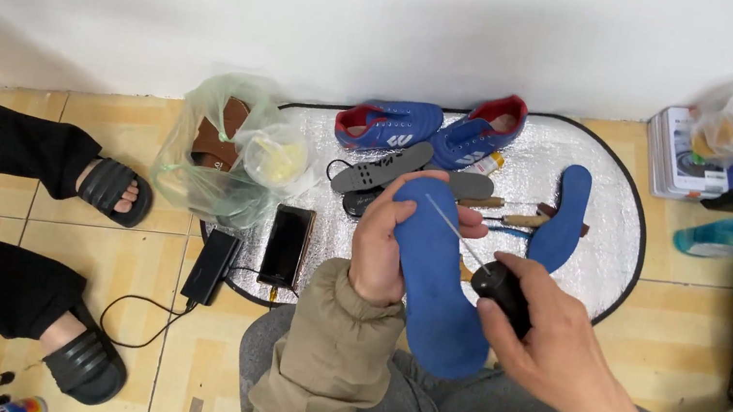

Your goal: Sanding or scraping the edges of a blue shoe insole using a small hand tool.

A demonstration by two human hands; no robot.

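Two hands work above the person's lap: the left hand (383, 243) is wrapped around a blue insole (435, 286), and the right hand (551, 338) is closed on a black-handled awl (492, 277) whose needle lies across it. Beyond, on the silver mat (609, 225), blue shoes (432, 130) sit at its far edge, a phone (287, 244) near its left edge.

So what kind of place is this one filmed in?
Probably a makeshift shoe-repair spot on a room's floor. A silver mat lies on yellow tiles against a white wall, with blue shoes and loose insoles on it. The left hand holds a blue insole; the right hand holds an awl-like tool.
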